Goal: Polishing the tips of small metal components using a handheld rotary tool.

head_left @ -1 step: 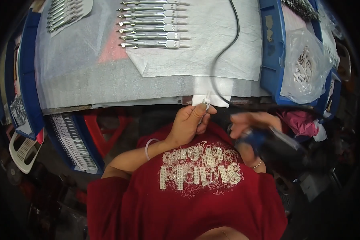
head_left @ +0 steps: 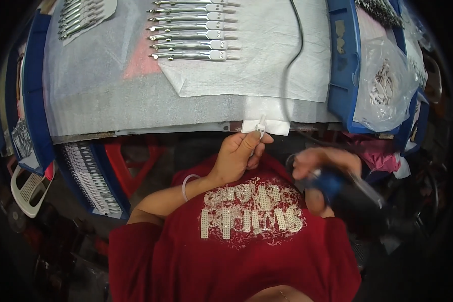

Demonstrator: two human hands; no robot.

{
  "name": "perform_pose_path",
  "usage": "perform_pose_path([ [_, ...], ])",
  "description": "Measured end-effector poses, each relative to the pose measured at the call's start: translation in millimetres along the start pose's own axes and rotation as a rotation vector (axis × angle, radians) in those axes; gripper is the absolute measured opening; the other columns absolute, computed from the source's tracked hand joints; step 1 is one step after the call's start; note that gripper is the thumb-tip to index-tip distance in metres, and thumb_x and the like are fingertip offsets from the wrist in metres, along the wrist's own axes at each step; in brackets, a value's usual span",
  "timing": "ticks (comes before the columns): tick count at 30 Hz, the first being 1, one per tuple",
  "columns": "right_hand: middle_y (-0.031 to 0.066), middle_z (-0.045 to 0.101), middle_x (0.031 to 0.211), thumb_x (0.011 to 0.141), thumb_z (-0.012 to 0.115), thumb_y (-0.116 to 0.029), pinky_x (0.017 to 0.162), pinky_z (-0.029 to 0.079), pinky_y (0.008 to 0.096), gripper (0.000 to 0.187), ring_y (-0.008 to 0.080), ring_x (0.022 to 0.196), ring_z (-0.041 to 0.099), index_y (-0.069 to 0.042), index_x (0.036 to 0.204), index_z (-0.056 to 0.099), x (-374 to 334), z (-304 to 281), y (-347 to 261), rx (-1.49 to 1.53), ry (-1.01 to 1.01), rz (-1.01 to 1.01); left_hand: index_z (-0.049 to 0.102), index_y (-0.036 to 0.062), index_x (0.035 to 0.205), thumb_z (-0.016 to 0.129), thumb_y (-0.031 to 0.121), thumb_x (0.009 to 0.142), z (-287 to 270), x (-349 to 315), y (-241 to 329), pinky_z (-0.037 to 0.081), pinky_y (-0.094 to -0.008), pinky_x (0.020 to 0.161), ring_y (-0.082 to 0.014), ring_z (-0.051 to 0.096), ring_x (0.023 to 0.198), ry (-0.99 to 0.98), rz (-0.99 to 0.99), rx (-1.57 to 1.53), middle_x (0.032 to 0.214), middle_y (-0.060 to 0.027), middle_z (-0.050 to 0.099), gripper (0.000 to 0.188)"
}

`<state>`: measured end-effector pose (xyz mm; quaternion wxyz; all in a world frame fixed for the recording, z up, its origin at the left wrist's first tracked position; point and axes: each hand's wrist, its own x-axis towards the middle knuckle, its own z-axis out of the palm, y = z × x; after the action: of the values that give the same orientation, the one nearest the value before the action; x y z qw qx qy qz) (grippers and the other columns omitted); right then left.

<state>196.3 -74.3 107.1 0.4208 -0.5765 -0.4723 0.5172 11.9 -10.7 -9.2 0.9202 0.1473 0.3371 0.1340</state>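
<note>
Fingers of the left hand are pinched tight on a small silver piece, with the thumb lying on top. The silver piece is at the near edge of the table, over a white pad, and its thin tip points away from the person. Its flat end has dark dots on it, and the rest is hidden in the hand. A pale band goes around the left wrist. The right hand is off to the right, near the red shirt and apart from the left one. Its fingers are curled around a blue and black tool, but both are blurry, so I cannot tell just how each finger sits. A black cord bends down across the table toward that side. Farther back, a row of shiny silver tools lies side by side, partly on a white sheet. On the right is a blue bin, and a clear bag there has little parts inside. Down on the left, a red stool is beside a blue tray full of silver parts.
</note>
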Motion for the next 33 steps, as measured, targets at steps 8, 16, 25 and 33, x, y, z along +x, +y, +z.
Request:
perform_pose_path([
  [8, 0.0075, 0.062, 0.086, 0.08, 0.074, -0.034, 0.059, 0.054, 0.0315, 0.059, 0.0176, 0.062, 0.064, -0.009, 0.118, 0.035, 32, 20, -3, -0.028, 0.076, -0.689, 0.064, -0.0004, 0.102, 0.051, 0.017, 0.098, 2, -1, 6, 0.031, -0.019, 0.045, -0.0038, 0.039, 0.051, 0.027, -0.067, 0.035, 0.064, 0.0026, 0.049, 0.022],
  [16, 0.0072, 0.062, 0.081, 0.081, 0.072, -0.034, 0.063, 0.054, 0.0313, 0.054, 0.0177, 0.062, 0.064, -0.01, 0.114, 0.037, 49, 37, 1, -0.04, 0.044, -0.693, 0.065, 0.0013, 0.103, 0.053, 0.019, 0.097, 0, -1, 6, 0.029, -0.0169, 0.046, -0.0018, 0.038, 0.052, 0.042, -0.085, 0.041, 0.064, 0.0045, 0.049, 0.023],
  [25, 0.0102, 0.063, 0.079, 0.081, 0.072, -0.031, 0.059, 0.054, 0.0313, 0.048, 0.0191, 0.062, 0.065, -0.009, 0.105, 0.037, 56, 38, -2, -0.037, -0.016, -0.697, 0.065, 0.0023, 0.104, 0.051, 0.021, 0.097, 0, -1, 8, 0.03, -0.0164, 0.047, -0.0008, 0.038, 0.053, 0.06, -0.117, 0.079, 0.065, 0.006, 0.049, 0.025],
  [33, 0.0111, 0.063, 0.078, 0.08, 0.074, -0.028, 0.058, 0.055, 0.0318, 0.045, 0.0198, 0.061, 0.064, -0.008, 0.097, 0.038, 61, 40, -3, -0.026, -0.042, -0.681, 0.065, 0.0019, 0.104, 0.051, 0.021, 0.098, -3, 0, 1, 0.032, -0.0157, 0.049, -0.0006, 0.04, 0.055, 0.053, -0.103, 0.025, 0.068, 0.0058, 0.051, 0.025],
])
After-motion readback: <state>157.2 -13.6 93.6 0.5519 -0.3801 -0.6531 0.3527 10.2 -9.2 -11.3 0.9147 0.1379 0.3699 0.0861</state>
